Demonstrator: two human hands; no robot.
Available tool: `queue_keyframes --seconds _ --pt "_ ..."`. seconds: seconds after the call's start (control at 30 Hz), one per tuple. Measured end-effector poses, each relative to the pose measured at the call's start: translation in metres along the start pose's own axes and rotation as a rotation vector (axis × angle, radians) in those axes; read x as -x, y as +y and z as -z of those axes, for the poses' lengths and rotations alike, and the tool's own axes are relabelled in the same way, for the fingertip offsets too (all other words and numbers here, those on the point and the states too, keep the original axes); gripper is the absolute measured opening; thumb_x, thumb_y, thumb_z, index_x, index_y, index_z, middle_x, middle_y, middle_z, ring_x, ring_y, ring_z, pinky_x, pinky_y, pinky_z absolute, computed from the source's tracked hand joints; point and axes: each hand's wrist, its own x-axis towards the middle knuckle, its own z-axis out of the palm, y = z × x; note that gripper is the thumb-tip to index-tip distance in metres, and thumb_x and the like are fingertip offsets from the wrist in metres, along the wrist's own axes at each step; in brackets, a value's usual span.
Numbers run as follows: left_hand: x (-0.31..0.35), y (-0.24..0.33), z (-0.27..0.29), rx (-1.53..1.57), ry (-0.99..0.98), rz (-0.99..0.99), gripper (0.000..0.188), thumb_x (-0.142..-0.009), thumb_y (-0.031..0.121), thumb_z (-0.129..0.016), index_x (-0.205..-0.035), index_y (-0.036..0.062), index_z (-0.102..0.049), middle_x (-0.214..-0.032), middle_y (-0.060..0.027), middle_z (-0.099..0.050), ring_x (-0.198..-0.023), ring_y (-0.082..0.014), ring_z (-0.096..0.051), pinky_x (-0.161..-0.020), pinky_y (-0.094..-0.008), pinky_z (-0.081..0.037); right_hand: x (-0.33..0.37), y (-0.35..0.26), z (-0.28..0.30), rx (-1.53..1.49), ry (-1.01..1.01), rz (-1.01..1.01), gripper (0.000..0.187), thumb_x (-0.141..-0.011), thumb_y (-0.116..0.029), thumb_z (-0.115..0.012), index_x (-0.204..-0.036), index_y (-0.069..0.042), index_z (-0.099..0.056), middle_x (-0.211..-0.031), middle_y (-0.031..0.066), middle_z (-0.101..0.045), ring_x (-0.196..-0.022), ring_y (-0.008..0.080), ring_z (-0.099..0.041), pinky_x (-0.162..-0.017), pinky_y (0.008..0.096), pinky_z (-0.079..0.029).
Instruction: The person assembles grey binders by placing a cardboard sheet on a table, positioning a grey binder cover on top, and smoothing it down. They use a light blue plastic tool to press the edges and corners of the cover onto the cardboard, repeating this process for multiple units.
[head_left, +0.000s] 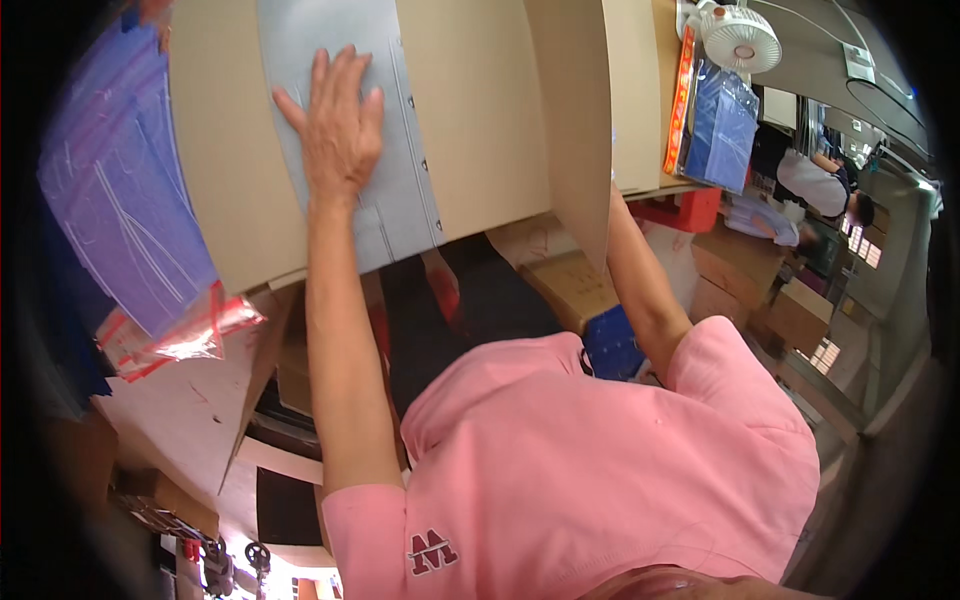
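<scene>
My left hand (340,130) lies flat, fingers spread, on a long grey-blue panel (385,215) that looks like folded cloth. Small dark marks line the panel's right edge. Beneath it is a tan cardboard sheet (475,120), showing on both sides of the panel. A cardboard flap (575,120) stands raised on the right, between my two arms. My right forearm (640,270) reaches up behind this flap, which hides nearly all of the hand; its fingers cannot be seen.
Clear-bagged purple-blue goods (125,190) are at the left, with a red-edged plastic bag (190,330) below. Blue packets (720,125) and a white fan (742,40) stand at the far right, near a red bin (695,210). Cardboard boxes (800,310) and other people are beyond.
</scene>
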Motion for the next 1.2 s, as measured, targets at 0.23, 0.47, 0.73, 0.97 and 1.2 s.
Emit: queue_keyframes --seconds 0.23,0.47,0.73,0.97,1.2 --pt "-0.005 -0.002 -0.004 -0.017 0.012 -0.030 0.042 -0.094 0.035 -0.039 -0.125 0.0109 -0.053 -0.135 -0.0083 -0.050 -0.135 -0.0298 -0.033 -0.108 -0.0607 0.003 -0.006 0.012 -0.010 0.115 0.061 0.126 0.046 -0.102 -0.029 -0.031 -0.135 0.002 -0.042 -0.134 0.0090 -0.049 -0.122 0.0177 -0.048 -0.100 0.0268 -0.038" --pt "-0.003 0.002 0.000 -0.002 -0.017 -0.007 0.045 -0.092 0.031 -0.040 -0.129 0.0061 -0.048 -0.134 -0.0102 -0.050 -0.135 -0.0316 -0.032 -0.108 -0.0606 0.004 -0.003 -0.037 -0.038 0.122 0.054 0.050 0.049 -0.099 -0.033 -0.037 -0.136 0.000 -0.041 -0.138 0.0190 -0.043 -0.127 0.0308 -0.042 -0.106 0.0328 -0.031" --pt "-0.008 0.018 0.007 -0.098 -0.084 -0.031 0.056 -0.089 0.037 -0.048 -0.137 0.0109 -0.040 -0.145 -0.0084 -0.037 -0.138 -0.0337 -0.023 -0.105 -0.0661 0.004 -0.002 -0.046 -0.077 0.930 -0.041 0.183 0.061 -0.083 -0.027 -0.060 -0.136 -0.005 -0.040 -0.141 0.0191 -0.035 -0.131 0.0374 -0.031 -0.110 0.0529 -0.018" --pt "-0.012 0.029 0.009 -0.349 -0.342 -0.108 0.060 -0.084 0.041 -0.057 -0.139 0.0249 -0.041 -0.149 0.0083 -0.031 -0.142 -0.0330 -0.012 -0.101 -0.0722 0.007 -0.025 -0.046 -0.073 0.910 -0.159 0.234 0.058 -0.086 -0.029 -0.056 -0.137 -0.007 -0.040 -0.145 0.0180 -0.032 -0.135 0.0353 -0.027 -0.112 0.0496 -0.016" --pt "-0.017 0.033 0.010 -0.311 -0.362 -0.057 0.059 -0.079 0.039 -0.061 -0.135 0.0238 -0.047 -0.147 0.0092 -0.033 -0.142 -0.0316 -0.011 -0.102 -0.0709 0.009 -0.088 -0.037 -0.070 0.836 -0.309 0.393 0.055 -0.088 -0.032 -0.051 -0.137 -0.008 -0.041 -0.145 0.0175 -0.032 -0.135 0.0353 -0.027 -0.113 0.0459 -0.017"
